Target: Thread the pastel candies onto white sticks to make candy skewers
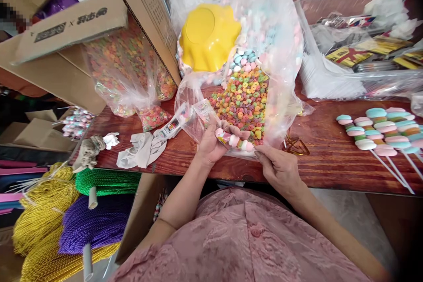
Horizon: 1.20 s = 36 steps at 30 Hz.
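Pink-and-white candy skewer, yellow bowl

Right of right hand, open worktop lane between gold ties and marshmallow skewers. Candy bags block ahead; cardboard box walls far left.

Obs.: cardboard box, approx. 10 o'clk. Bundled yellow cord, purple cord, green cord, approx. 8 o'clk. Crumpled whitish cloth, btwn. 8 & 9, on table.
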Available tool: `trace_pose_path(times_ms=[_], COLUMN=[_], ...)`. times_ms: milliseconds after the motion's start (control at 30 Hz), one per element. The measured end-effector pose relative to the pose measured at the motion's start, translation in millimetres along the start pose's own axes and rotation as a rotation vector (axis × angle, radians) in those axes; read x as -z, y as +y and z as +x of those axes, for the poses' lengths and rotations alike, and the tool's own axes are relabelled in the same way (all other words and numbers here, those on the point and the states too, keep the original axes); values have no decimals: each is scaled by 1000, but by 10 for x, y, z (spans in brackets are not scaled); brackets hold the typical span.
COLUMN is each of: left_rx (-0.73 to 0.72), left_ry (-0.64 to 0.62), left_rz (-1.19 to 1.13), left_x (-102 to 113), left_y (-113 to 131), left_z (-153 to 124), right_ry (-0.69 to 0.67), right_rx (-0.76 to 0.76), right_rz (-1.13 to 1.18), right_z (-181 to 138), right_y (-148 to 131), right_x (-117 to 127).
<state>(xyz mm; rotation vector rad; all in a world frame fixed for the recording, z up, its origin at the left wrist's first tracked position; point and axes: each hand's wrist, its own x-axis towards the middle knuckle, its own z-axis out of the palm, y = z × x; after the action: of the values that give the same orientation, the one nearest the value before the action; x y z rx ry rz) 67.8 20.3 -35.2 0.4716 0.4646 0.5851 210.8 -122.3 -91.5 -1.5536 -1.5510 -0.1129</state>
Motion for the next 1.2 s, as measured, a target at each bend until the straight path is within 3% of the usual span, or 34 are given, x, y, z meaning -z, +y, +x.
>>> trace_pose_path(times_ms=[233, 400, 500, 667, 767, 900, 1067, 1200], left_rx=[-223, -257, -248, -177, -100, -114, -164, -206], left_ry=[81, 97, 5, -81, -71, 27, 147, 154], left_rz=[-12, -36, 11, 4, -24, -60, -162, -93], left_x=[-19, -25, -60, -109, -80, -28, -71, -90], left_y=[-138, -178, -204, -173, -107, -50, -85, -149], left_z=[49, 37, 0, -53, -62, -48, -36, -48], right_ry=[-14, -2, -28, -112, -70, 13, 74, 46], right_rx=[77, 157, -38, -616, -730, -591, -205, 56], right_rz=[52, 125, 302, 833, 1031, 834, 386, 15], right_z=[-80, -132, -94, -22, -16, -54, -116, -146], right_y=[-333, -420, -439, -449, -402, -342, -333, -298], right_x=[-120, -209, -214, -199, -181, -154, -150, -139])
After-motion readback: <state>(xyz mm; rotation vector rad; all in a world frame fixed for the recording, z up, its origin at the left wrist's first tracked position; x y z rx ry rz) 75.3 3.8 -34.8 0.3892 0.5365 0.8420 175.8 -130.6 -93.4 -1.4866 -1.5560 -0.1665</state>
